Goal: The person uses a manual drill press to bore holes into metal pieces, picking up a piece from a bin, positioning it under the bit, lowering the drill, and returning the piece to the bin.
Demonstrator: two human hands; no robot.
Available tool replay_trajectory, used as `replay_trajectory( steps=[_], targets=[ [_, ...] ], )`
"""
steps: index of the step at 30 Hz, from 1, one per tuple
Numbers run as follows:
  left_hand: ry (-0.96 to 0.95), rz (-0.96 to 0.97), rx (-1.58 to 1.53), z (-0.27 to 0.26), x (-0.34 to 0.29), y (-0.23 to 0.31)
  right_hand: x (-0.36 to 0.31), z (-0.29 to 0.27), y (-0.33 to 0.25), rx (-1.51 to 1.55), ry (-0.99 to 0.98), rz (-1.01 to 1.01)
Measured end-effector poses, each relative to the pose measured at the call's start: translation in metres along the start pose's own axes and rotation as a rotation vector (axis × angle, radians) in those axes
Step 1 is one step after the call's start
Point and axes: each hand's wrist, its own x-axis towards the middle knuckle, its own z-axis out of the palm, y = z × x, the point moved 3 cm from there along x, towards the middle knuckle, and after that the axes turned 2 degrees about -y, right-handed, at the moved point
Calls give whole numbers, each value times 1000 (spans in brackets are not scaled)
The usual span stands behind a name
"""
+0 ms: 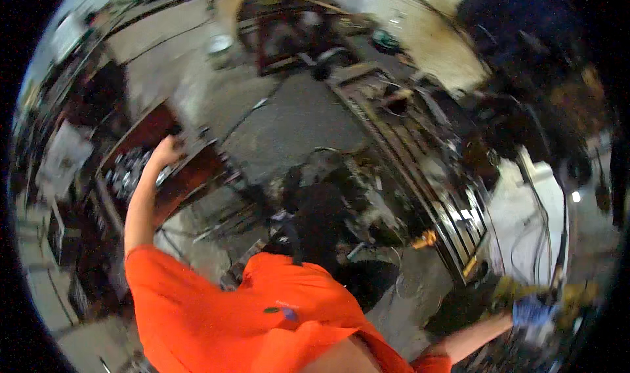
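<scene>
The picture is motion-blurred. My left hand (167, 151) is stretched out to the left, at the rim of a reddish-brown tray (197, 169) that holds shiny metal parts (128, 169); its fingers look curled against the rim. My right hand (531, 310), which looks blue as if gloved, is low at the right and closed around a yellow-green object (574, 295) whose shape is too blurred to make out. My orange shirt (216, 314) fills the lower middle.
A dark, greasy machine (328, 202) sits on the grey concrete floor (295, 117) just ahead of me. A long metal frame (420, 169) runs diagonally at the right, beside a white panel with cables (525, 215). Cluttered shelves line the left.
</scene>
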Motion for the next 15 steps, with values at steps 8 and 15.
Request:
replay_trajectory(
  steps=[8, 15],
  targets=[
    [-109, 73, 381, 73, 81, -114, 51, 55, -84, -468, -200, -837],
    [-158, -111, 615, 56, 86, -133, 122, 41, -48, -536, -162, -692]
  ],
)
